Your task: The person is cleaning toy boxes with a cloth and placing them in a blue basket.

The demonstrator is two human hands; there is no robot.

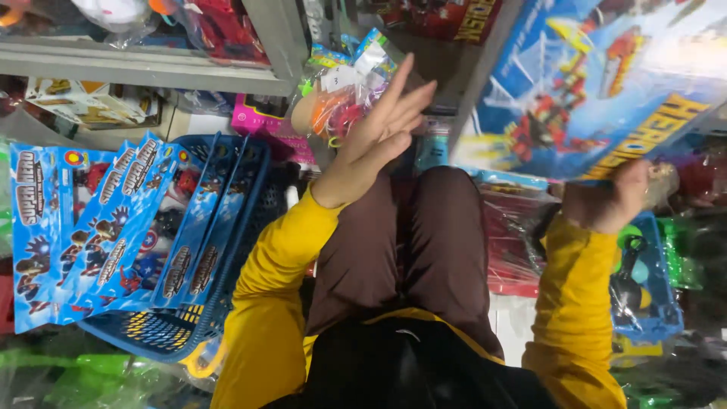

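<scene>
The right hand (609, 201) grips the lower edge of a large blue toy box (598, 83), held raised at the upper right. The left hand (382, 129) is open, fingers extended, holding nothing (just before a bagged toy (344, 87)). Blue carded toys (98, 227) stand in a blue basket (163, 333) at the left.

A grey metal shelf (144, 64) runs along the upper left, its upright post (276, 34) rising beside it, with bagged toys piled on top and boxed goods tucked underneath. A blue plastic basket (163, 329) sits low on the left, packed with blue carded toy packs (83, 227). Clear-wrapped green toys (83, 375) lie along the bottom left. The light is dim and indoor, glaring off plastic wrapping.
</scene>
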